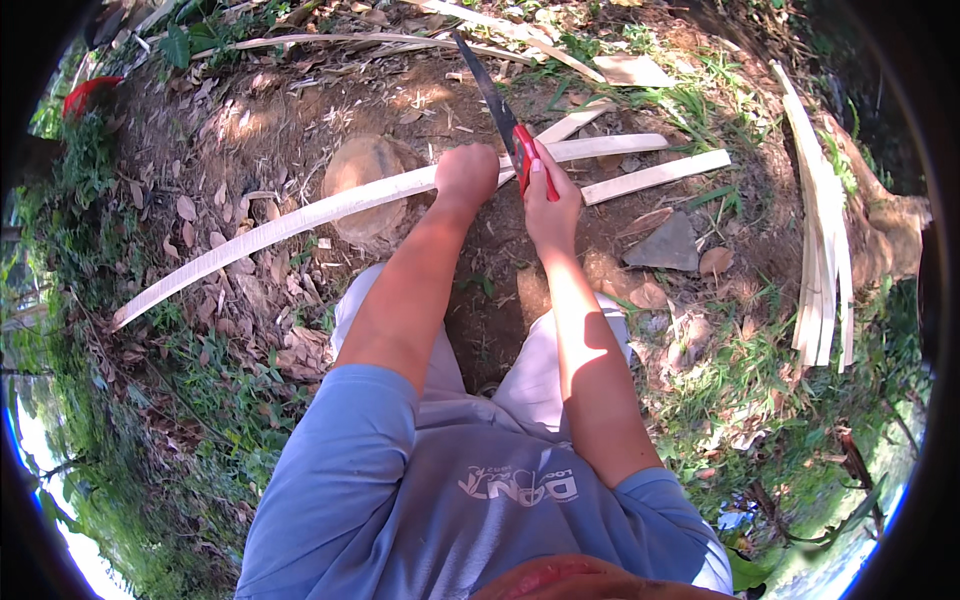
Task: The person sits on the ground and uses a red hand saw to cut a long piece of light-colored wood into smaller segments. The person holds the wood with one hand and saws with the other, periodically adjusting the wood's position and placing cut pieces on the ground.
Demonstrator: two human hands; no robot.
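My left hand is closed around a long pale strip of wood. That strip lies across a round tree stump, its left end reaching low over the leaf litter and its right end passing beyond my hands. In my right hand is the red handle of a hand saw. Its dark blade points away from me, tilted to the left. The saw handle overlaps the strip just right of my left hand; whether the two touch, I cannot tell.
Right of my hands a shorter strip lies on the soil, near a flat grey stone. A bundle of long strips rests at the far right. More strips lie at the back. Something red shows at the far left.
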